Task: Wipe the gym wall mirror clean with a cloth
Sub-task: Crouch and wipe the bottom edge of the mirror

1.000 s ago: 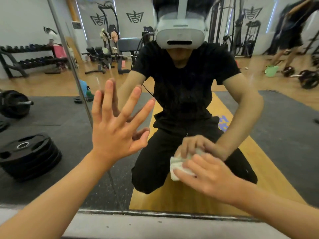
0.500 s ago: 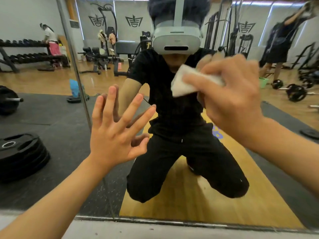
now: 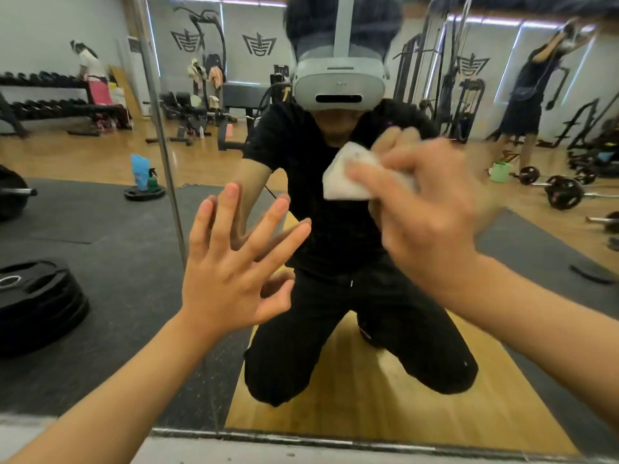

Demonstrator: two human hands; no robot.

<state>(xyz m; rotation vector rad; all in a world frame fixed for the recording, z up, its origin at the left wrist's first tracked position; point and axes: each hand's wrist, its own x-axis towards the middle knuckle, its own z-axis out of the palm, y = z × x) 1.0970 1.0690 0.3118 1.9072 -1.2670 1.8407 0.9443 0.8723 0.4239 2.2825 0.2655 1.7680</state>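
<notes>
The wall mirror (image 3: 418, 413) fills the view and reflects me kneeling on the floor. My left hand (image 3: 231, 272) has its fingers spread, with the fingertips against the glass. My right hand (image 3: 425, 209), blurred by motion, grips a folded white cloth (image 3: 341, 177) and presses it on the mirror at chest height of my reflection. The cloth sits up and to the right of my left hand.
The mirror's bottom edge (image 3: 301, 438) runs just above a pale ledge. A vertical seam (image 3: 167, 182) between mirror panels stands left of my left hand. Reflected in the glass are stacked weight plates (image 3: 37, 303), a barbell (image 3: 562, 192), dumbbell racks and other people.
My right hand with the cloth rose from low on the mirror to head height, then came down a little to chest height. My left hand stayed spread on the glass.
</notes>
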